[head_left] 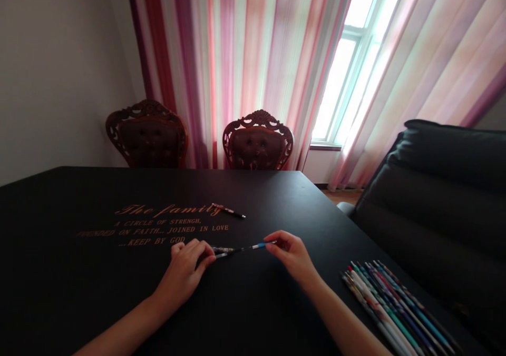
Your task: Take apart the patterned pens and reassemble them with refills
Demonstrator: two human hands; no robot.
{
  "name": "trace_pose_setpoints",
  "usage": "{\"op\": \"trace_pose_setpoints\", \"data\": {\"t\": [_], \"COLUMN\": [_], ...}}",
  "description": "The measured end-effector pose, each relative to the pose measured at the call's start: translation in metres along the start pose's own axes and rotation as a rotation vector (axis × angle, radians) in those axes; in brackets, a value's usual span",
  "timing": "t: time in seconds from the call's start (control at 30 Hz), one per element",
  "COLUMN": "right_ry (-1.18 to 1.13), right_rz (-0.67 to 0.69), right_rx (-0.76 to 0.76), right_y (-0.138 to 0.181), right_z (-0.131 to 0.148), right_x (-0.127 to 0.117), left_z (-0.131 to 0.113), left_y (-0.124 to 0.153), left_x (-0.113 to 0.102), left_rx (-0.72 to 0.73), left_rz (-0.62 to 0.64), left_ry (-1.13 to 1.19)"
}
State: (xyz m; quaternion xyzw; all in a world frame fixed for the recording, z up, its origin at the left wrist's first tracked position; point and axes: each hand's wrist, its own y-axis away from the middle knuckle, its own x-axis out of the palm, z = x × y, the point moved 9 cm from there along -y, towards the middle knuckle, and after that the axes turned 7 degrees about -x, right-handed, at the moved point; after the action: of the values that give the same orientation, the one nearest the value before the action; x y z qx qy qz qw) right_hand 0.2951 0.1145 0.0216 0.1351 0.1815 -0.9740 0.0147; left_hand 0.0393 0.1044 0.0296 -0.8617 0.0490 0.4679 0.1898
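Observation:
A slim pen with pale, dark and blue sections spans the gap between my hands, slightly above or on the black tabletop. My left hand pinches its pale left end between thumb and fingers. At the blue right end, the thumb and index finger of my right hand are closed on it. A patterned pen barrel shows just behind, close to my left fingertips; whether that hand also grips it I cannot tell. Farther back, a dark patterned pen lies across the end of the gold lettering.
Several pens lie side by side at the right edge of the black table. A black padded chair stands on the right. Two carved wooden chairs face the far edge, before striped curtains and a window.

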Motion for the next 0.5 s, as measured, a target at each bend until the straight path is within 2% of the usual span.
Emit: {"op": "trace_pose_setpoints", "data": {"t": [0.23,0.5], "right_ry": [0.012,-0.064], "right_rz": [0.023,0.108], "right_rx": [0.008,0.077], "right_y": [0.004,0.015], "right_z": [0.005,0.002], "right_x": [0.013,0.046], "left_z": [-0.005,-0.021], "left_y": [0.001,0.007], "left_x": [-0.002,0.002], "left_rx": [0.024,0.094], "left_rz": [0.005,0.067], "left_ry": [0.020,0.068]}}
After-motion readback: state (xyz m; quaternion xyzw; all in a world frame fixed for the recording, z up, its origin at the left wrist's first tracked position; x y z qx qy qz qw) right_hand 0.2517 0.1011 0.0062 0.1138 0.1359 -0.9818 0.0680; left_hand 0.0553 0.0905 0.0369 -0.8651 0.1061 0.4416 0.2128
